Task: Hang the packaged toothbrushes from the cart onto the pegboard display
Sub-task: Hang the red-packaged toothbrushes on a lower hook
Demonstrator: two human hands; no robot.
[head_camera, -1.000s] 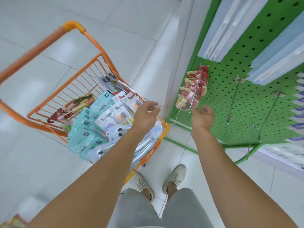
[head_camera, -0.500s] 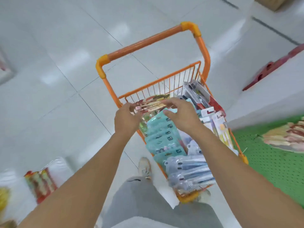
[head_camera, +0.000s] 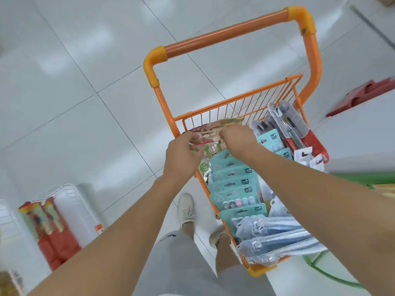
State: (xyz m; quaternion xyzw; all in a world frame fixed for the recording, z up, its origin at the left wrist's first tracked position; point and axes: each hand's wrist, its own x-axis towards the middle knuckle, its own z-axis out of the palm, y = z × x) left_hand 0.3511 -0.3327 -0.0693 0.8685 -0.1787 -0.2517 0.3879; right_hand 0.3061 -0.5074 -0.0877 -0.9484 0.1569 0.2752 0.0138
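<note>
An orange wire cart [head_camera: 233, 107] stands in front of me, filled with packaged toothbrushes. A stack of red-and-beige toothbrush packs [head_camera: 213, 129] lies at its far left corner. My left hand [head_camera: 182, 155] grips the near left edge of that stack and my right hand [head_camera: 239, 139] pinches its right edge. A row of teal packs [head_camera: 235, 184] runs down the cart's middle, clear packs [head_camera: 275, 236] lie at the near end, and red and clear packs [head_camera: 299, 129] fill the right side. The pegboard is almost out of view; only a green strip [head_camera: 363, 178] shows at the right.
A white wire rack with red boxed goods [head_camera: 51, 227] stands on the tiled floor at lower left. A red object [head_camera: 363, 97] lies on the floor at the far right. My feet [head_camera: 186, 208] are just left of the cart.
My view swung from the pegboard to the cart. Both hands left the hung packs and reached down into the cart, closing on the red-and-beige stack at its far corner.
</note>
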